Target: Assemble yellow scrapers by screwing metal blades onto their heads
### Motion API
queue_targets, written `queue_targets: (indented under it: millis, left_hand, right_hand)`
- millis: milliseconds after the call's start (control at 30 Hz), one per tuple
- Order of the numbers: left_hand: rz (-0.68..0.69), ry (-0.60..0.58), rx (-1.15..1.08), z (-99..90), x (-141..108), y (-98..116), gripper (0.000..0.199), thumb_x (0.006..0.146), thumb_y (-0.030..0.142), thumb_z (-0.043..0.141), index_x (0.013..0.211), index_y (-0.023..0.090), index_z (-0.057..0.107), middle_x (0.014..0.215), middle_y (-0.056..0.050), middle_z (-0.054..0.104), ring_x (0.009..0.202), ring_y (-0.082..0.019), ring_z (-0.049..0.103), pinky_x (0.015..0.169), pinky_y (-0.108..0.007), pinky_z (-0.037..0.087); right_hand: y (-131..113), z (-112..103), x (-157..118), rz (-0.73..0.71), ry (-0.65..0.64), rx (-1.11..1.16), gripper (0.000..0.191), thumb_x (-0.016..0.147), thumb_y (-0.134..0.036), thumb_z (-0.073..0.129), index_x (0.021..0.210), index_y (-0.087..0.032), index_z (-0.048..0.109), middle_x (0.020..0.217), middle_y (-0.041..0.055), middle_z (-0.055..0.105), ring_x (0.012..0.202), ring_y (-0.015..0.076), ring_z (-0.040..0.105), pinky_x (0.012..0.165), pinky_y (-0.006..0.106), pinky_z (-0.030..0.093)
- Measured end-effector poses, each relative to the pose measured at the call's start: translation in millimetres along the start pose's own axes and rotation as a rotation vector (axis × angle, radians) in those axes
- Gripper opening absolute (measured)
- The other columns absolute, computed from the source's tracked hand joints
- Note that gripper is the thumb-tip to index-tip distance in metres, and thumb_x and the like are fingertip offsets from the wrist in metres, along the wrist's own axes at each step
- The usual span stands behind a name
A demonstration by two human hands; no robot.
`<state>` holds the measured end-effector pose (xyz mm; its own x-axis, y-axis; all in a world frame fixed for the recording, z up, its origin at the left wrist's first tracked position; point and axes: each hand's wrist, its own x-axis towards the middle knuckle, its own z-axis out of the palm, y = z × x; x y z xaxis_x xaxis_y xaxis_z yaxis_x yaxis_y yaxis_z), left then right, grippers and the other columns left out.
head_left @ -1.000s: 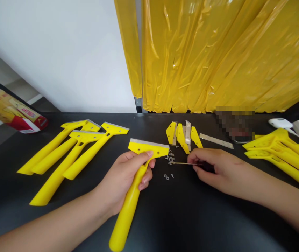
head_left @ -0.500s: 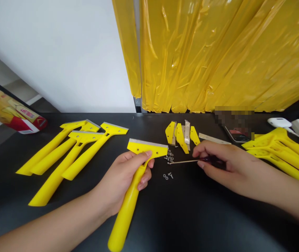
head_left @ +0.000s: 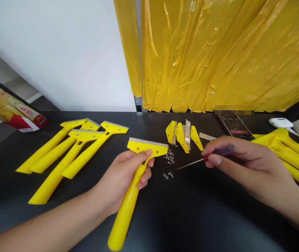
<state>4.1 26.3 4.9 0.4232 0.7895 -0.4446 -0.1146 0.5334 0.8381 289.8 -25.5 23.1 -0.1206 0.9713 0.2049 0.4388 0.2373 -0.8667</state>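
Left hand [head_left: 123, 180] grips a yellow scraper [head_left: 127, 218], right hand [head_left: 246, 164] pinching a thin screwdriver [head_left: 224, 151] beside it

Lemon yellow on the plastic scraper [head_left: 130, 213] in the left hand [head_left: 123, 182], with a thin silver strip along its blade edge [head_left: 149, 142]. Translucent purple and a red collar on the handle of the screwdriver [head_left: 224, 151] in the right hand [head_left: 246, 164], and silver on its shaft [head_left: 191, 164]. Silver again on the small nuts and screws [head_left: 170, 156]. Matt black across the worktop [head_left: 204, 217]. Matching yellow on the scrapers by the worktop's left edge [head_left: 52, 150] and right edge [head_left: 293, 157]. Glossy golden yellow with pale creases on the plastic curtain [head_left: 204, 52], plain white on the wall [head_left: 52, 52], and red and yellow on the packet [head_left: 10, 112] off the worktop's left corner.
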Motion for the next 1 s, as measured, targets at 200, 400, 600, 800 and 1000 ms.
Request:
queue_targets:
  millis: [200, 400, 600, 800, 1000]
  left_hand:
    - [-0.001, -0.015, -0.007, -0.5, 0, -1, 0.035, 0.099, 0.045, 0.068, 0.079, 0.017, 0.065, 0.049, 0.003, 0.051, 0.046, -0.009, 0.041, 0.048, -0.020, 0.033]
    - [-0.006, -0.016, -0.014, 0.1, 0, 0, 0.035, 0.099, 0.045, 0.068, 0.078, 0.017, 0.065, 0.049, 0.003, 0.050, 0.045, -0.009, 0.041, 0.048, -0.020, 0.032]
    - [-0.001, -0.015, -0.008, -0.2, 0, -1, 0.035, 0.099, 0.045, 0.068, 0.078, 0.017, 0.066, 0.049, 0.003, 0.051, 0.045, -0.009, 0.041, 0.048, -0.020, 0.032]
    - [-0.001, -0.016, -0.010, -0.2, 0, -1, 0.036, 0.099, 0.046, 0.068, 0.078, 0.017, 0.065, 0.049, 0.003, 0.051, 0.045, -0.009, 0.041, 0.048, -0.020, 0.032]
    - [0.003, -0.009, -0.010, 0.2, 0, 0, 0.036, 0.099, 0.046, 0.068, 0.077, 0.017, 0.065, 0.049, 0.002, 0.051, 0.045, -0.009, 0.041, 0.047, -0.020, 0.032]
  right_hand:
    - [-2, 14, -3, -0.293, -0.140, -0.162, 0.016, 0.100, -0.019, 0.069, 0.113, -0.027, 0.070, 0.101, 0.0001, 0.078, 0.087, 0.0127, 0.074, 0.079, 0.021, 0.058]
    - [-7, 15, -1, -0.359, -0.207, -0.152, 0.017, 0.100, -0.013, 0.066, 0.115, -0.022, 0.067, 0.095, 0.0013, 0.075, 0.084, 0.0115, 0.072, 0.077, 0.022, 0.056]
    - [-6, 17, -2, -0.372, -0.225, -0.158, 0.016, 0.101, -0.012, 0.066, 0.115, -0.021, 0.068, 0.096, 0.0029, 0.076, 0.086, 0.0125, 0.073, 0.079, 0.023, 0.056]
    - [-8, 16, -2, -0.391, -0.227, -0.186, 0.017, 0.101, -0.012, 0.066, 0.116, -0.019, 0.069, 0.096, 0.0045, 0.075, 0.086, 0.0140, 0.073, 0.078, 0.024, 0.057]
    - [-10, 13, -2, -0.416, -0.200, -0.224, 0.017, 0.100, -0.012, 0.065, 0.115, -0.021, 0.067, 0.095, 0.0056, 0.077, 0.084, 0.0168, 0.074, 0.075, 0.027, 0.059]
